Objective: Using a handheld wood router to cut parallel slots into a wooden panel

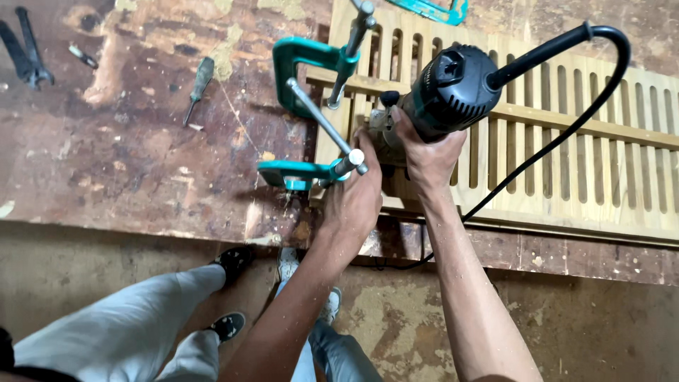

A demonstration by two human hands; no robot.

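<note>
My right hand grips the body of a dark green and black hand router, which stands on a slotted pale wooden panel. My left hand rests at the router's base, its fingers against the panel's near left corner. A black power cord loops from the router's top, across the panel and over the bench edge. Two teal C-clamps hold the panel's left end to the workbench.
The worn brown workbench carries a screwdriver and black pliers at far left. Another teal tool lies at the top. Another person's grey trouser legs and dark shoes stand at lower left.
</note>
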